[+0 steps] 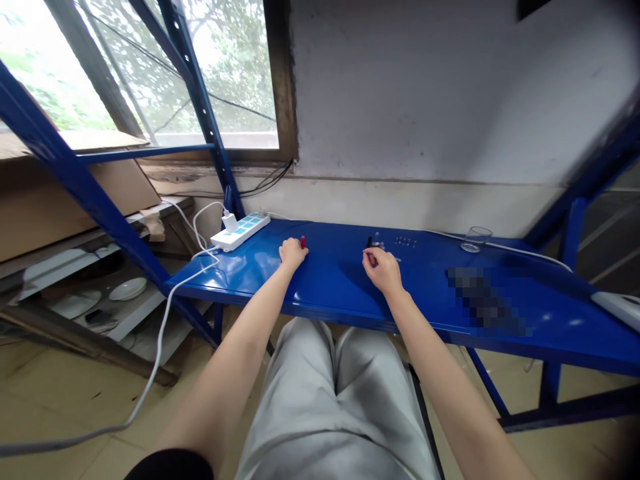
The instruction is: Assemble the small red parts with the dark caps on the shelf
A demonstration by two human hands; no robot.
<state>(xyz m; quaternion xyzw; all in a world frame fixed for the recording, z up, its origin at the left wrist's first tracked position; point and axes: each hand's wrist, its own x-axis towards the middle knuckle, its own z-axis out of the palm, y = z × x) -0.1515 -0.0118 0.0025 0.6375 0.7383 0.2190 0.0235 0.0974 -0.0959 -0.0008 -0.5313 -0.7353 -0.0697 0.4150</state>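
Observation:
My left hand (293,254) rests low over the blue tabletop (330,287), its fingers closed around a small red cylinder (303,242) that stands up past the fingertips. Further right, my right hand (383,268) is closed in a pinch. What its fingertips hold is too small to make out. Just beyond them is a small black upright piece (369,242), and a few little clear or shiny pieces lie beside it. Several tiny clear pieces (405,241) are set out in rows to the right of that hand.
A white power strip (241,231) with a plugged-in charger sits at the table's left end; its cable hangs over the edge. A clear glass cup (475,239) stands back right, by a white cable. A blurred dark object (485,300) lies right. Blue metal posts frame both ends.

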